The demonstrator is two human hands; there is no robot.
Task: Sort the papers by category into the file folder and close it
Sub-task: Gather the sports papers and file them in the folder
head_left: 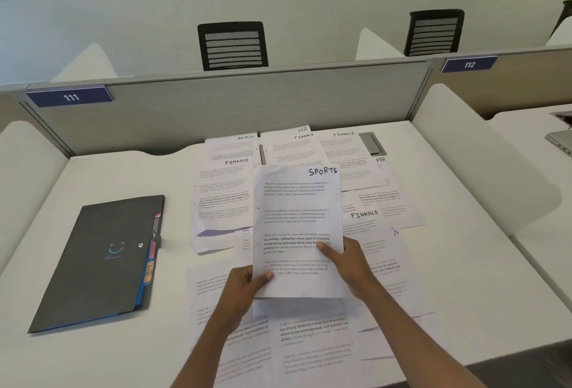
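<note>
1. Left hand [247,287]: grips the lower left edge of the SPORTS sheet [297,226], thumb on the front, the other fingers hidden behind the paper.
2. Right hand [346,267]: grips the same sheet at its right edge, thumb across the printed text; the fingers behind cannot be seen.
3. SPORTS sheet: held upright above the desk [93,177], its heading handwritten at the top right (body text too small to read).
4. Papers [312,341]: spread flat and overlapping over the desk's middle; headings legible on some are ADMIN, FINANCE and HR, while others are covered or cut off by the lower frame edge.
5. Folder [96,263]: dark, closed, flat on the desk, left of the papers and apart from them; coloured tabs protrude along its right edge, mostly illegible.
</note>
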